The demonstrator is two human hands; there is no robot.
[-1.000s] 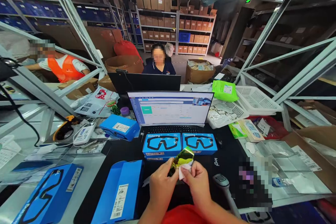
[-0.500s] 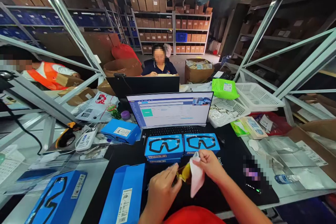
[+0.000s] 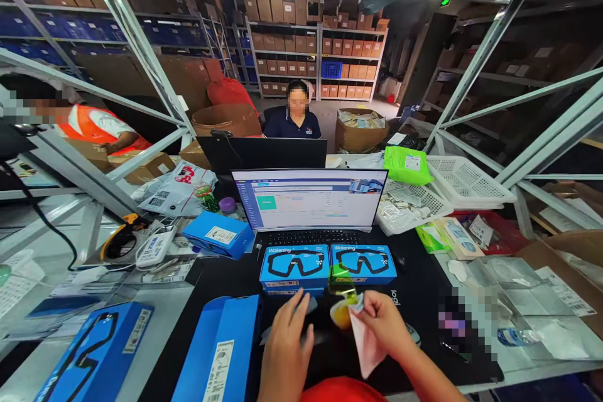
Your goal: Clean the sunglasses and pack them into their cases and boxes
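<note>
My right hand is closed on a pale pink cloth, which hangs down below the fingers. Against the cloth is a yellow-tinted lens, tilted above the black mat; whether my fingers grip it directly is hidden. My left hand is open, fingers apart and holding nothing visible, low over the mat left of the lens. Blue eyewear boxes are stacked ahead of it, and another blue eyewear box sits beside them. A long blue carton lies left of my left hand.
A monitor and keyboard stand behind the boxes. More blue boxes lie leftward. White baskets, a green packet and a phone are on the right. A co-worker sits opposite; another person is at far left.
My left hand has come away from the yellow lens and opened, moving slightly left. The lens and cloth remain with my right hand, which is a little lower. The view has shifted slightly.
</note>
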